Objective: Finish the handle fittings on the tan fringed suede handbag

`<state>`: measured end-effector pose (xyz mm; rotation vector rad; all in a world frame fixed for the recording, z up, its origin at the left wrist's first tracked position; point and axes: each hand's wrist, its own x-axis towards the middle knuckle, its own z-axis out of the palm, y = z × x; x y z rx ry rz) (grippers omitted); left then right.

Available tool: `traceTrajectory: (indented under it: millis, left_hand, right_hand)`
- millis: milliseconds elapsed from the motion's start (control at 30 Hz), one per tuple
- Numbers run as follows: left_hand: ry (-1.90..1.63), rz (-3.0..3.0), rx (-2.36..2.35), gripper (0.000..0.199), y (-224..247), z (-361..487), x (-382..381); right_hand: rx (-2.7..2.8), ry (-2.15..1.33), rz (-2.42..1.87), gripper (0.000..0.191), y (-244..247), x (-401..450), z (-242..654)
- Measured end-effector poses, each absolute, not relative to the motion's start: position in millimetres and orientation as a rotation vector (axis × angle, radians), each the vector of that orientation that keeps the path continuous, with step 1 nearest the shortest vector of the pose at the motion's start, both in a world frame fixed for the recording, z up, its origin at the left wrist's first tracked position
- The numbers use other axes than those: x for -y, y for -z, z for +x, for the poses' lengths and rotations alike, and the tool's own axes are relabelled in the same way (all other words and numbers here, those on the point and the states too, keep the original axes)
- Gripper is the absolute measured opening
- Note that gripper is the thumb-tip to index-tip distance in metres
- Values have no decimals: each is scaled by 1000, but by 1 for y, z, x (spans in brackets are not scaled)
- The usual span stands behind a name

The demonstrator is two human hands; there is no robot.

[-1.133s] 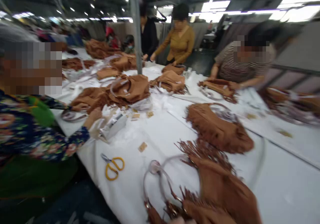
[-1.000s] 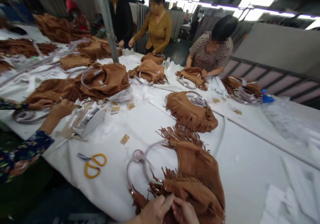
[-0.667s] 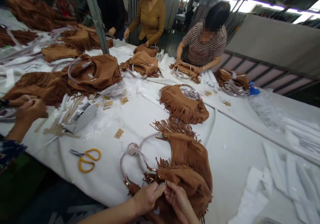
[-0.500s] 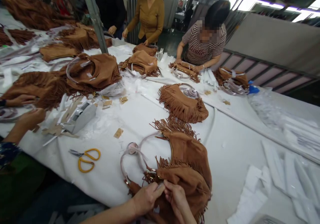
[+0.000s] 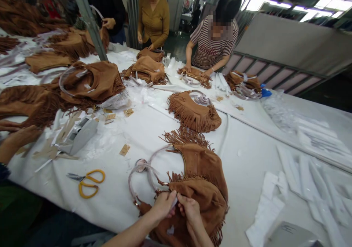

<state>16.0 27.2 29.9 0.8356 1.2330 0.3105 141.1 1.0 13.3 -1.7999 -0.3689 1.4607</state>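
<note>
A brown suede handbag point(image 5: 200, 197) with fringe lies at the table's near edge, its mouth towards me. At the bag's upper rim my left hand point(image 5: 164, 204) is closed in a pinch, a small pale piece point(image 5: 174, 202) showing by its fingers. Close beside it, my right hand point(image 5: 189, 207) pinches the same rim between thumb and fingers. What lies between the fingertips is mostly hidden. The bag's wrapped strap point(image 5: 132, 181) loops out to the left. Just behind lies another brown fringed bag point(image 5: 205, 159), partly covered by the first.
Yellow-handled scissors point(image 5: 87, 182) lie left on the white table point(image 5: 110, 210). A grey box point(image 5: 82, 135) and a tan tag point(image 5: 124, 150) are beyond. More fringed bags point(image 5: 194, 111) lie further back. White foam strips point(image 5: 310, 182) lie right. Co-workers stand across; another person's hand point(image 5: 26, 137) is at left.
The whole view has shifted, so the table things sit further left. My hands stay at the bag's rim; the fingertips have come up a little and the left hand has turned slightly.
</note>
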Motion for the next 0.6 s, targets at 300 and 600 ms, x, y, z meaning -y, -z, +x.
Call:
traceTrajectory:
  millis: [300, 600]
  left_hand:
    - [-414, 1216, -1220, 47, -9, 27, -17]
    - [-371, 942, -1149, 56, -14, 33, -15]
  right_hand:
    - [398, -1429, -1788, 43, -12, -1, 141]
    - [451, -1439, -1759, 48, -16, -2, 142]
